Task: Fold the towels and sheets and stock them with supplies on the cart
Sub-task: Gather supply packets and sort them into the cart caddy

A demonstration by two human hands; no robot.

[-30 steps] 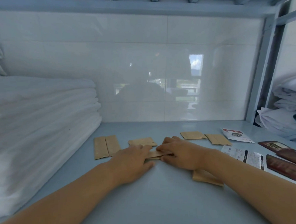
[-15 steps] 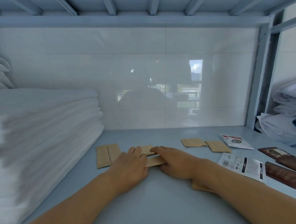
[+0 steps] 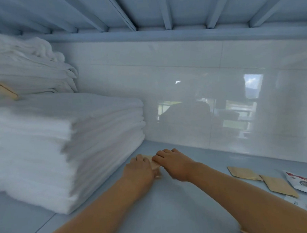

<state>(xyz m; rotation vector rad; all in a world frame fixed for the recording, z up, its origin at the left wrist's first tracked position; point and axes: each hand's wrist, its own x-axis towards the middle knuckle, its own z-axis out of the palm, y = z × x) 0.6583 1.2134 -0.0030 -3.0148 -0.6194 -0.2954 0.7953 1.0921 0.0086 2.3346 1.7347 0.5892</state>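
A small bundle of brown paper packets (image 3: 153, 164) lies on the blue shelf (image 3: 172, 215), close to the foot of the towel stack. My left hand (image 3: 139, 168) grips its left side with curled fingers. My right hand (image 3: 173, 162) covers its right side, fingers curled over the top. Most of the bundle is hidden under both hands. A tall stack of folded white towels (image 3: 67, 147) stands just left of my hands.
A second towel pile (image 3: 27, 69) sits behind and above the stack, with a brown packet (image 3: 6, 91) on it. Two loose brown packets (image 3: 244, 173) (image 3: 279, 185) and a white-and-red sachet (image 3: 302, 183) lie at the right. A glossy tiled wall (image 3: 201, 96) closes the back.
Both hands have slid the gathered brown packets left across the shelf, up to the towel stack. My view has swung left and up; the dark sachets have left the frame.
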